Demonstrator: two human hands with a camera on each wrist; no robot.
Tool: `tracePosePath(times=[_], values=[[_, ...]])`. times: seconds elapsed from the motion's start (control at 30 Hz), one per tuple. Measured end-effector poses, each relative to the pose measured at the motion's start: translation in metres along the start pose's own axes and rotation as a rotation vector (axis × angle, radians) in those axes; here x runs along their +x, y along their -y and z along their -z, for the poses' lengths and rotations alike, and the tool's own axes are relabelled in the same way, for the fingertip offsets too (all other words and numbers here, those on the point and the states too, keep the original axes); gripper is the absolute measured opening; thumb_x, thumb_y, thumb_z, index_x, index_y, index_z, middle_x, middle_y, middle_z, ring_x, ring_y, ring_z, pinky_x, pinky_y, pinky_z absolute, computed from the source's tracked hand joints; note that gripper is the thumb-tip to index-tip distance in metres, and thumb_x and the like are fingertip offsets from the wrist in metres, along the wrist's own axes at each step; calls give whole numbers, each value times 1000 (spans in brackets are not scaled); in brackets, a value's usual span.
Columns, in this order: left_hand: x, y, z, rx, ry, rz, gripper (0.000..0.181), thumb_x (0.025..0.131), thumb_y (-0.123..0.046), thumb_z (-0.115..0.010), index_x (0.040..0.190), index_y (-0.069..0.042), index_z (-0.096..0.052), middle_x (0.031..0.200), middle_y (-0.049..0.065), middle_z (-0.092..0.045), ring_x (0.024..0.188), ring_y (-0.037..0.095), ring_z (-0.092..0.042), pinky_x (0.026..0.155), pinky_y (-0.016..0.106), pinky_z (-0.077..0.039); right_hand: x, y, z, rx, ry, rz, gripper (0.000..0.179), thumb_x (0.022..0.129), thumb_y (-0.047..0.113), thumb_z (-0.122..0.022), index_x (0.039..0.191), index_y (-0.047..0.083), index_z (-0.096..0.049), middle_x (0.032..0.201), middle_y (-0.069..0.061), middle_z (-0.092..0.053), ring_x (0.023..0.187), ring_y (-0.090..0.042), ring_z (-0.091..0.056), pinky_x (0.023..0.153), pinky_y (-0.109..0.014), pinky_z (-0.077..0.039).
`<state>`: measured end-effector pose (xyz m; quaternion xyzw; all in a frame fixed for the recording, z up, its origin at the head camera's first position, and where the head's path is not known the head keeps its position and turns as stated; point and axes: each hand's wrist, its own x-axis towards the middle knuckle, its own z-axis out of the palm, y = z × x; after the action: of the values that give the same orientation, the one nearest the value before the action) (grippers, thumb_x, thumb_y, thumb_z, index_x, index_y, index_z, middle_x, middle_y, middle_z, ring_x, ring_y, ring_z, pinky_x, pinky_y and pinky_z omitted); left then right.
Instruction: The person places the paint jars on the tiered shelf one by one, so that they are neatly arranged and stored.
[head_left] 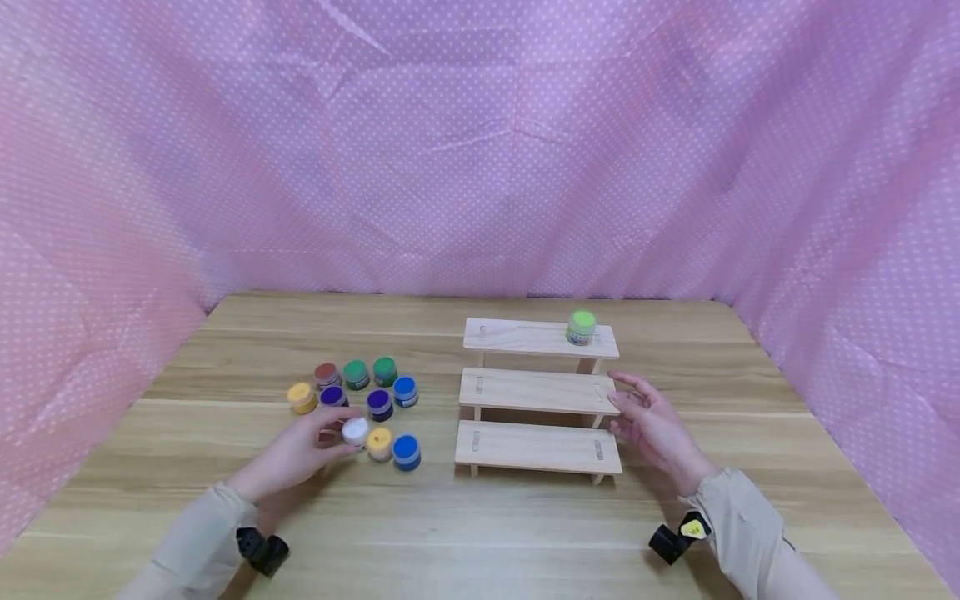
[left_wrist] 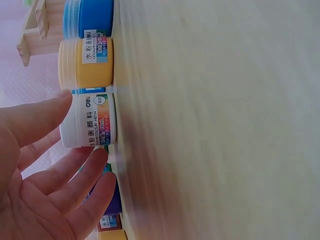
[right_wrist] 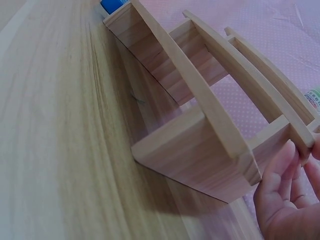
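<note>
Jar of white gouache paint (head_left: 355, 431), small, round and labelled, at the near left of a cluster on the light wood-grain surface (head_left: 480, 533); whether lifted or resting on its base, impossible to tell. Clamped round it, the left hand (head_left: 309, 446), thumb on one side and fingers on the other. Just beside it to the right, a yellow-orange paint jar (head_left: 380, 444), then a blue paint jar (head_left: 407, 452). Directly behind, two dark purple paint jars (head_left: 380, 405), with a second blue jar (head_left: 406, 391) to their right and another yellow jar (head_left: 302, 397) at far left. Farther back in a row, one reddish-brown jar (head_left: 327, 375) and two green jars (head_left: 356, 374). To the right, well apart from the white jar, a three-tier stand of pale wood (head_left: 525, 390). At the right end of its middle board, the right hand (head_left: 654, 423), thumb and fingertip pinching the edge. On the top board, toward the right, an upright lime-green jar (head_left: 581, 328). Beige sleeves (head_left: 738, 529) on both arms, black wrist cameras (head_left: 262, 552) below. Behind everything, pink-purple cloth with white dots (head_left: 510, 167).
</note>
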<state>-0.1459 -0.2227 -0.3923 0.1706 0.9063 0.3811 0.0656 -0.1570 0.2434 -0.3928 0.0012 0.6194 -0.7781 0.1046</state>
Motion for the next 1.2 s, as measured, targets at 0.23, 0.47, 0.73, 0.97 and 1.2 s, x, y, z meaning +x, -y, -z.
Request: tracePosePath(times=[0.23,0.47,0.73,0.97,1.2], values=[[3,1,1,-7,17,12,40,86,-8,-67,124,1,-56,117,18,-61,107,34,-60,89,46,-54,1,0,-1,12,-18,-5,27,96,6,-52,117,22,-52,91,7,-60,70,-3,-58,63,-15,-53],[4,2,1,-15,29,44,40,86,-7,-67,124,1,-56,118,19,-61,108,35,-60,90,46,-53,1,1,-2,0,-27,-13,27,96,6,-53,117,23,-51,91,7,-60,71,-3,-58,63,-15,-52],[4,2,1,-16,24,58,40,85,-8,-68,122,0,-57,116,17,-62,106,33,-61,89,44,-54,1,-1,-2,26,-16,5,25,96,7,-53,112,26,-54,89,7,-61,71,-3,-58,61,-15,-52],[6,5,0,-18,30,49,38,86,-8,-67,121,0,-58,116,17,-62,108,34,-60,91,46,-53,2,0,-2,8,-26,2,26,96,6,-53,113,26,-54,88,7,-59,70,-2,-57,61,-15,-52],[8,8,0,24,38,24,34,87,-5,-65,120,-5,-58,117,13,-62,109,32,-60,91,43,-53,2,0,-1,-14,-37,-11,28,96,7,-53,118,23,-49,89,8,-60,70,-3,-57,62,-15,-52]])
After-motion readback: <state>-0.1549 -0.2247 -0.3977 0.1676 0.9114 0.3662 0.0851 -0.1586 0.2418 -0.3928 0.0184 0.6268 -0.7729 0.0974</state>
